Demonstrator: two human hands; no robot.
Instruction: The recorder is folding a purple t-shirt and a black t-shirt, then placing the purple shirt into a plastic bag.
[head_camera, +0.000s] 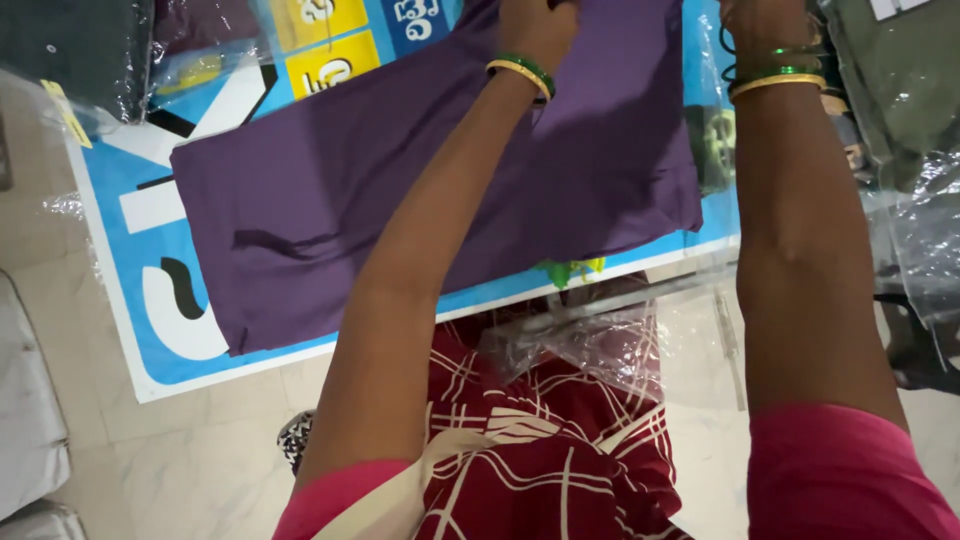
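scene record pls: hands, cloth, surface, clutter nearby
left hand: on the purple cloth's far edge, fingers cut off by the frame
right hand: at the top edge, mostly out of frame; grip cannot be told
purple cloth: folded, lying flat
blue printed sheet: under the cloth, on the pale floor
clear plastic bag: empty-looking, near the lap

Hands on folded purple cloth

The left hand (535, 30) grips the purple cloth (400, 190) at its far edge; the right hand (765, 30) rests just beside the cloth.

A plain purple cloth (440, 190) lies on a blue, white and yellow printed sheet (150, 250).
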